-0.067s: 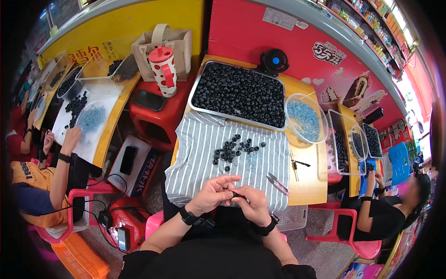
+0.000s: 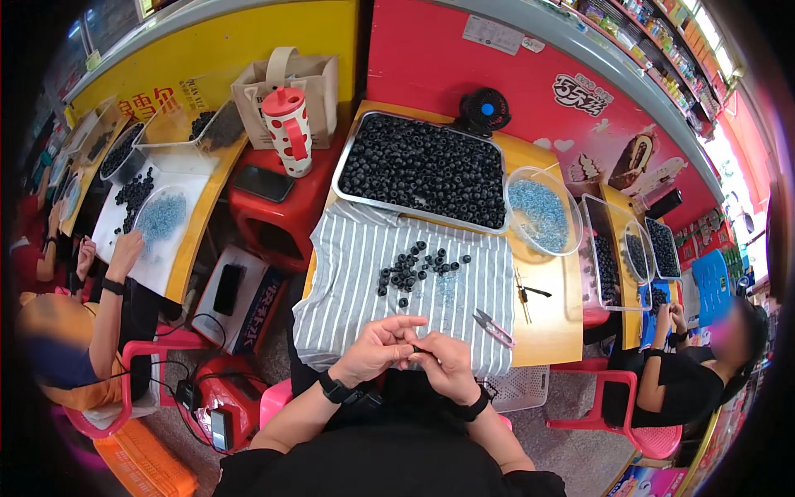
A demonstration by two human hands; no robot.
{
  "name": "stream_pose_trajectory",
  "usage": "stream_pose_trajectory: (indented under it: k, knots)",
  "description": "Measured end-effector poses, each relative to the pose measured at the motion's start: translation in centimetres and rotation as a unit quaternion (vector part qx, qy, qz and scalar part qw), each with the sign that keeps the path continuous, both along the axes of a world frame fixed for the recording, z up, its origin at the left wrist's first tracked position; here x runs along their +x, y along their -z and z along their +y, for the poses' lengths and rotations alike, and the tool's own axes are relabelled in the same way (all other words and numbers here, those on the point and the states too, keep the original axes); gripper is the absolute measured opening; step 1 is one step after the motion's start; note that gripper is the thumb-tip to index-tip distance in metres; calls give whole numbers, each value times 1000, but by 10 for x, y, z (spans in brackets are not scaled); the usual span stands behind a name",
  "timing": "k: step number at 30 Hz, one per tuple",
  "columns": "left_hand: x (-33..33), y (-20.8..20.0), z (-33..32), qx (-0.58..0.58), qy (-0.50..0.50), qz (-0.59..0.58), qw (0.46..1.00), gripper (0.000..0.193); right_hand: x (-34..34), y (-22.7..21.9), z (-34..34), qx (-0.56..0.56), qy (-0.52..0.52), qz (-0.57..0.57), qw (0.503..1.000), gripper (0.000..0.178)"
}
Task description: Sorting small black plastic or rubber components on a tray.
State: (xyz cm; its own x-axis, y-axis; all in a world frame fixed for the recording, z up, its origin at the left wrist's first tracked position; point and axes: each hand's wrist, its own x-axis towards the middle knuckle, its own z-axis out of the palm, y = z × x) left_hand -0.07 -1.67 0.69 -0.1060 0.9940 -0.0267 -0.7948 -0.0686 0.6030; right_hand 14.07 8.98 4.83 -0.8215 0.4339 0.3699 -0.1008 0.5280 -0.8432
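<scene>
My left hand (image 2: 377,351) and my right hand (image 2: 448,363) meet just past the near edge of a grey-and-white striped cloth (image 2: 341,269). Between their fingertips is a small black part (image 2: 416,349), pinched from both sides and mostly covered by the fingers. Beyond the hands lies a loose group of black ring-like pieces (image 2: 406,272) with holes. Tiny pale blue bits (image 2: 445,287) are scattered beside them on the cloth. To the right of my right hand rests a pair of thread snips (image 2: 494,329) with a pinkish handle.
A metal tray (image 2: 426,215) full of black pieces stands behind the cloth. Right of it are a clear tub of blue bits (image 2: 537,214) and a thin tool (image 2: 522,295). A small black fan (image 2: 485,110) stands behind. People work at tables on both sides.
My fingers have shifted slightly, and more of the black part shows between them. The whole view has moved a little. Pieces on the cloth keep their places.
</scene>
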Motion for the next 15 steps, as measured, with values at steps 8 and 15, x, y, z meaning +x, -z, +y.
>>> stream_pose_trajectory:
  k: [8, 15]
  knots:
    - [3, -9, 5, -35, -2, 13, 999, 40, 15, -6, 18, -122, -5, -20, 992, 12]
    - [-1, 3, 10, -5, -1, 2, 1000, 37, 100, -43, 116, -113, 293, -51, 948, 13]
